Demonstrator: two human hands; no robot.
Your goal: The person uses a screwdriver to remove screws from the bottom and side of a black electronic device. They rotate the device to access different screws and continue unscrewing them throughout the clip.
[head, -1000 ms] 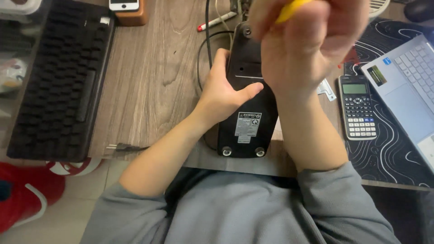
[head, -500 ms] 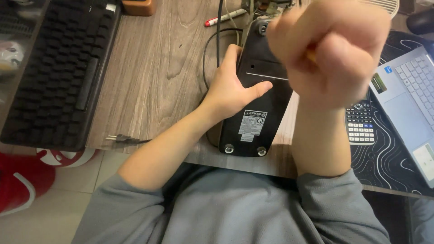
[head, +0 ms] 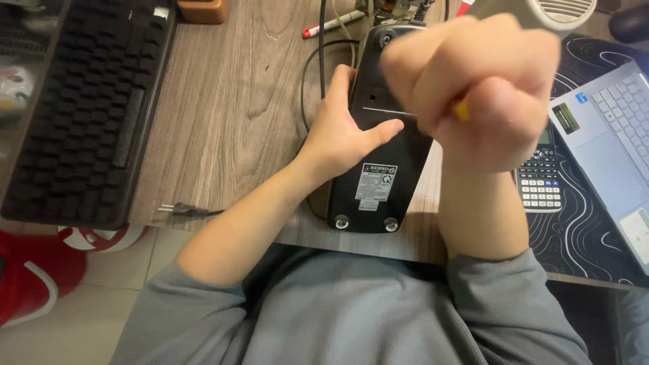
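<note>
Two hands worked over a black appliance base that lay underside up near the front edge of the wooden tabletop. The left hand lay flat on its left side, fingers open, thumb stretched across the black plastic. The right hand was raised above it, its fingers clenched tight round a yellow-handled tool, mostly hidden in the fist. A black keyboard sat toward the left edge, a calculator and a laptop toward the right, a red marker near the back edge.
</note>
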